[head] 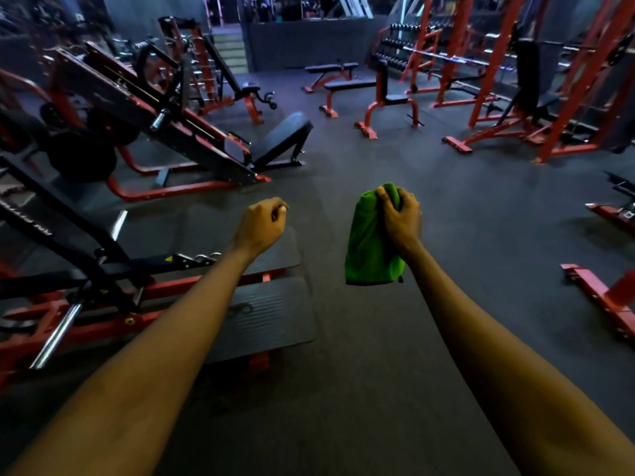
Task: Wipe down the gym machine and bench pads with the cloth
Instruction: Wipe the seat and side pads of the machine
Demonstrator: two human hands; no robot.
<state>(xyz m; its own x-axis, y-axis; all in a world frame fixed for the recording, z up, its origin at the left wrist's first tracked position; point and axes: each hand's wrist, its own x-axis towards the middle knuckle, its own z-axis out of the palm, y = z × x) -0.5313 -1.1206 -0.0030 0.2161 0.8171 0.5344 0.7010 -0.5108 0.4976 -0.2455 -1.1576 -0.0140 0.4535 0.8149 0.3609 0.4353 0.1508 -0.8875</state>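
Note:
My right hand [400,219] grips a green cloth [369,245] by its top, and the cloth hangs down over the dark floor. My left hand [263,223] is curled into a fist and holds nothing. It hovers above the ribbed black foot platform [275,317] of a red-framed machine [103,297] at the lower left. Farther off on the left a leg press machine [154,108] has a tilted black back pad [283,137]. Neither hand touches a pad.
Flat benches [348,84] and a seated bench with a black pad [395,97] stand at mid-distance. Red racks [494,80] and a dumbbell rack [395,46] fill the right back. Red frame feet [598,297] stick out at the right edge. Dark rubber floor [446,201] lies between.

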